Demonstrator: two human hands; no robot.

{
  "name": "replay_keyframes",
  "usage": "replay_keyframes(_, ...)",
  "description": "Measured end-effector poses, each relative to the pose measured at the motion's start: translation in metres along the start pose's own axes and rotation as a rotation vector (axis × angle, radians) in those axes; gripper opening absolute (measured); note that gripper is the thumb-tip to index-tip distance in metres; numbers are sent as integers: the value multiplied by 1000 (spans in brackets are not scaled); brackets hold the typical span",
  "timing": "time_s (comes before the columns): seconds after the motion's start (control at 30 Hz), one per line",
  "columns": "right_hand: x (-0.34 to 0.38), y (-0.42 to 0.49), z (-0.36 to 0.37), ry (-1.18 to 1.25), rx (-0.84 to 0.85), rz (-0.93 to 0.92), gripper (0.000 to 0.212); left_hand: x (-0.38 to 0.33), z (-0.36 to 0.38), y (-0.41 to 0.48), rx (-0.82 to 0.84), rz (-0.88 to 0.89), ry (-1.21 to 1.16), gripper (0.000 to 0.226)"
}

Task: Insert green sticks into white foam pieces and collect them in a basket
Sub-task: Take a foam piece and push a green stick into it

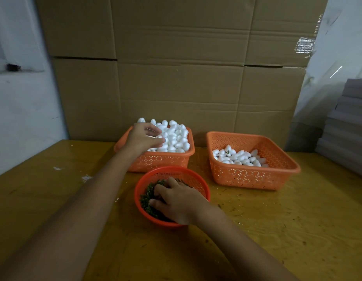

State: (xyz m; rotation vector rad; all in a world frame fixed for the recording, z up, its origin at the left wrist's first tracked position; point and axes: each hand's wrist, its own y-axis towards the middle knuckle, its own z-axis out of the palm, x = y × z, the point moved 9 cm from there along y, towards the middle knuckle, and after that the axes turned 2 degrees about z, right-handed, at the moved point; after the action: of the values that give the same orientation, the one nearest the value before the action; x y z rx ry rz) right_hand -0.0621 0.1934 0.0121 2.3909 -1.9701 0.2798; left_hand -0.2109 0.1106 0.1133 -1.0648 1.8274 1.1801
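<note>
Reaching to 12 o'clock, my left hand (144,138) pinches one white foam piece (158,136) in the full basket (159,161). My right hand (176,199) sits buried among the green sticks (145,197) at 6 o'clock, its grip hidden. The collecting basket (247,177) lies at 2 o'clock, nearer the right.

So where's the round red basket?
Head view, centre: the round red plastic basket sits nearest the person, before the heaped orange plastic basket, with the right hand inside.

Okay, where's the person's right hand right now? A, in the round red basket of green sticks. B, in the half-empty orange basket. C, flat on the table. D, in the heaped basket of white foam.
A: the right hand is down among the green sticks in the round red basket.
</note>
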Motion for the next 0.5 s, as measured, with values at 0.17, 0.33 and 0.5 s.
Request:
replay_keyframes(0.17,1,1,-1,9,-5,4,47,-10,4,-16,-33,41,-316,24)
replay_keyframes(0.33,1,1,0,-1,-7,3,46,-7,19,-49,116,-72,-714,20)
replay_keyframes(0.5,2,2,-3,-5,-8,-2,47,-8,18,-71,187,-86,-840,29)
